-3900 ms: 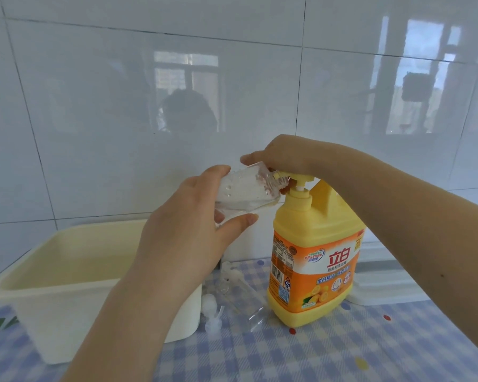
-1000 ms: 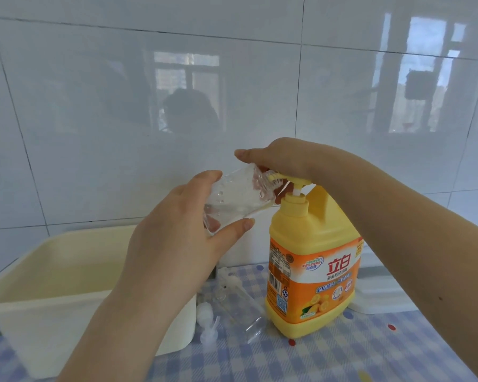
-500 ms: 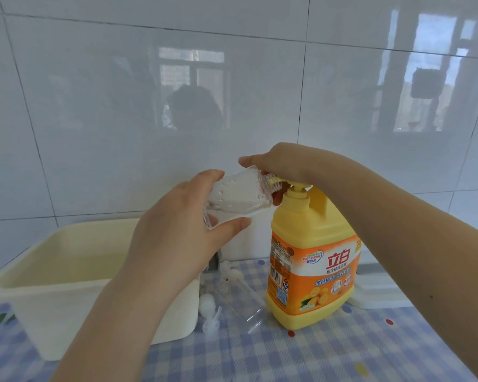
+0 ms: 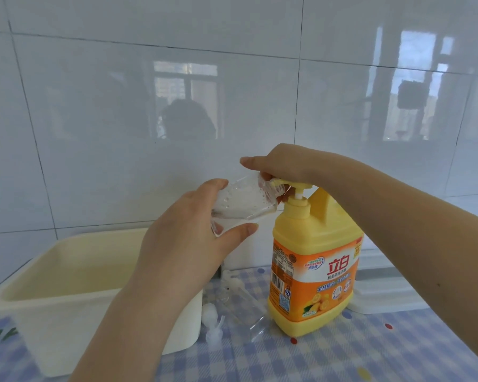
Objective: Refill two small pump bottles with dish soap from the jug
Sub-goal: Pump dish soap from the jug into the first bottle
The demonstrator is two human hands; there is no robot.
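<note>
Left of the jug (image 4: 313, 260) sits a cream tub (image 4: 66, 293) on the checked table (image 4: 342, 359). The left hand (image 4: 188, 238) curls around a clear small bottle (image 4: 242, 202), tilted so its mouth meets the jug's pump spout. A second clear bottle (image 4: 243, 310) and loose pump tops (image 4: 213, 321) lie at the jug's left foot. The right hand (image 4: 284, 164) rests on the jug's pump head (image 4: 295, 186), fingers bent over it. This looks like filling the first bottle; next, further presses while the mouth is kept under the spout.

Left hand (image 4: 188, 238) raised with fingers curled; right hand (image 4: 284, 164) palm down.
</note>
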